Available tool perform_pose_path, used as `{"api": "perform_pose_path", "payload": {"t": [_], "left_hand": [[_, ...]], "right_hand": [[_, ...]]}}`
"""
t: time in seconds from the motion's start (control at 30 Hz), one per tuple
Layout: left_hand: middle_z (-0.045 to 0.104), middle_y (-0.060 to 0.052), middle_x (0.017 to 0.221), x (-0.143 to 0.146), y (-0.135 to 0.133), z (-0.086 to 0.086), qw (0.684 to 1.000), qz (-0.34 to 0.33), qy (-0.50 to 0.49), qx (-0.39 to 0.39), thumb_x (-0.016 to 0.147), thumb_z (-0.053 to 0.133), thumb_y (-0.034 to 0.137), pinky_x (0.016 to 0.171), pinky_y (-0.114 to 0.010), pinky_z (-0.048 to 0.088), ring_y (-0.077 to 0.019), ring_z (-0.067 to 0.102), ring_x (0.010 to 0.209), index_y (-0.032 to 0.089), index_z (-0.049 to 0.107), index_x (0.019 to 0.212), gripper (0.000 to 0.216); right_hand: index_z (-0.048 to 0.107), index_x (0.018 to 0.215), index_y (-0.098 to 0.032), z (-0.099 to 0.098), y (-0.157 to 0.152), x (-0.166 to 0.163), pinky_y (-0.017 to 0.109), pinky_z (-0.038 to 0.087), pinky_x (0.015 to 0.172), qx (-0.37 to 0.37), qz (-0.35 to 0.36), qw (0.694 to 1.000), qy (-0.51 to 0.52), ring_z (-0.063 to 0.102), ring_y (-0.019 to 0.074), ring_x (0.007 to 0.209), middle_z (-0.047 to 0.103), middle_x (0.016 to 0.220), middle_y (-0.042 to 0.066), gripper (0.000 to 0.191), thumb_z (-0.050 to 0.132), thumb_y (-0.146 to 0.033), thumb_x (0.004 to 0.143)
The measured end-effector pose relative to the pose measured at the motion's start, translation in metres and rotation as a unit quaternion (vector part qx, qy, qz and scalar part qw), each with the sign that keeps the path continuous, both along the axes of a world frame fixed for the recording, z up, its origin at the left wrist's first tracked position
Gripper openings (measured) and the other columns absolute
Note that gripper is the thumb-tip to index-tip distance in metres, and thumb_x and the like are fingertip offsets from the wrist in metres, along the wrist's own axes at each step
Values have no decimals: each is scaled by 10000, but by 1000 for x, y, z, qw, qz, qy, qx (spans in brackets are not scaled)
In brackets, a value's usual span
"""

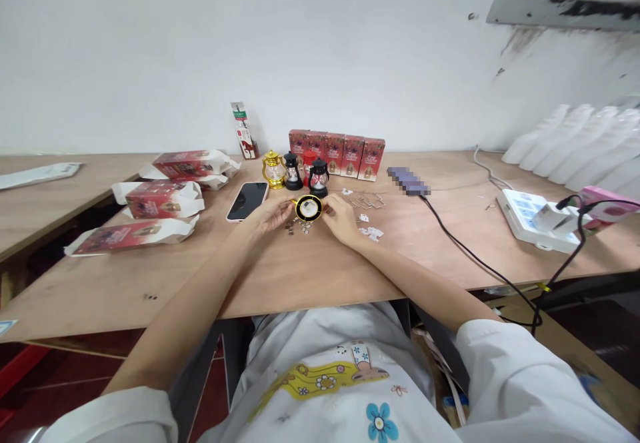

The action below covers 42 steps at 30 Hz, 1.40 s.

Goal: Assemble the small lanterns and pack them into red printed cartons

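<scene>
Above plywood table (300, 276), gold-rimmed lantern base (309, 208) is pinched by left hand (273, 215) and right hand (343, 220); small parts (299, 228) beneath could be scattered if it is dropped

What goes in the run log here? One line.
left hand: holds round lantern part | right hand: holds it too | nearby: phone, small lanterns

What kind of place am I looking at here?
Likely a small hand-assembly and packing bench: a plywood worktable holds miniature plastic lanterns, a row of red printed cartons, and open red-and-white cartons.
</scene>
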<state>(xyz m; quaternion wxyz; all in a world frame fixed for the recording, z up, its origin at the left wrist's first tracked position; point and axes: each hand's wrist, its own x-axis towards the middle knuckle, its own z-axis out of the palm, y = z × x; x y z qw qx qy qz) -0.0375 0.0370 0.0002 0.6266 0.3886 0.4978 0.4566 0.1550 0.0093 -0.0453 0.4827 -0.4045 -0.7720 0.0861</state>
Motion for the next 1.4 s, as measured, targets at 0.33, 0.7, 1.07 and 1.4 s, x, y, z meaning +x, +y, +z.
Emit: {"api": "perform_pose_path", "payload": {"t": [0.33,0.7,1.07,1.4], "left_hand": [[707,-29,719,-8,-7,-8,836,-217,408,296,762,648,343,539,-220,453,-107,581,511,152,697,843,213],[762,-62,914,-10,1,-12,708,-238,546,379,805,590,340,772,-272,456,-209,676,839,196,764,886,240],[756,-75,974,-11,1,-11,676,-246,574,392,821,535,288,804,-289,479,-220,682,869,194,764,945,278],[751,-45,996,-14,-2,-4,699,-286,537,376,787,534,309,764,-247,501,-180,671,840,171,751,966,313]], "right_hand": [[581,881,-211,-2,15,16,297,499,760,-54,-51,997,11,625,177,812,634,879,24,194,475,-93,770],[593,889,-207,-2,15,16,297,496,778,-38,-47,998,3,618,176,830,636,888,33,256,432,-62,753],[602,878,-210,-4,16,17,309,473,790,-20,-42,999,-3,604,196,870,638,892,40,250,436,-68,756],[603,846,-223,-2,13,15,308,467,781,10,-37,999,-5,598,201,874,648,896,40,249,439,-51,770]]}}
